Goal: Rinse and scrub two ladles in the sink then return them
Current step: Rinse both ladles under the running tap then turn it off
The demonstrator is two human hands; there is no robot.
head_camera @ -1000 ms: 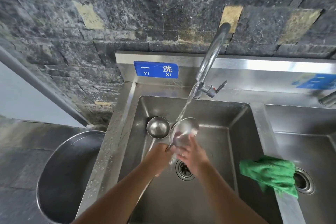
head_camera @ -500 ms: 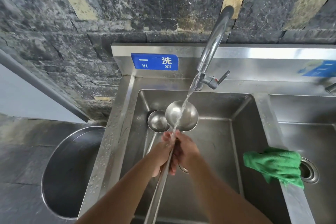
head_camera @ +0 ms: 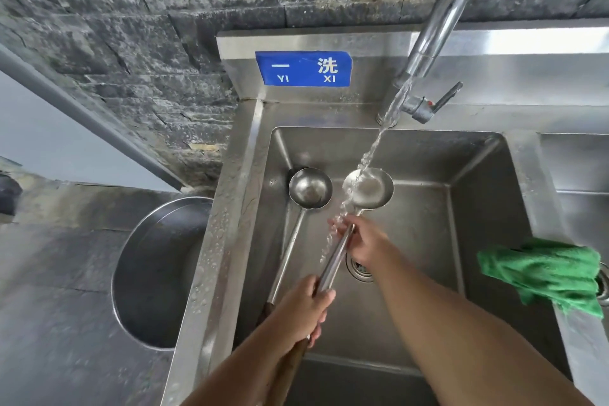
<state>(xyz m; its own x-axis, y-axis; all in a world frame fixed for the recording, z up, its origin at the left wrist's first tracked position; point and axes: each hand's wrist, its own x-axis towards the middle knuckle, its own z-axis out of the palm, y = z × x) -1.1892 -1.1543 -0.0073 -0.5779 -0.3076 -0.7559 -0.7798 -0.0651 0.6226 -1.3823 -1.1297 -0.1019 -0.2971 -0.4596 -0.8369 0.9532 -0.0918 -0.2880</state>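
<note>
— Which way does the held ladle (head_camera: pixel 368 188) point?
— Bowl toward the sink's (head_camera: pixel 478 208) back wall, under the water stream (head_camera: pixel 372 152); its shiny steel handle slants toward the front-left corner.
— And the hands?
— Left hand (head_camera: pixel 301 310) wrapped round the handle low down, right hand (head_camera: pixel 365 237) closed on it just below the bowl.
— The other ladle (head_camera: pixel 309 188)?
— Lying along the left wall, bowl up, nearly parallel.
</note>
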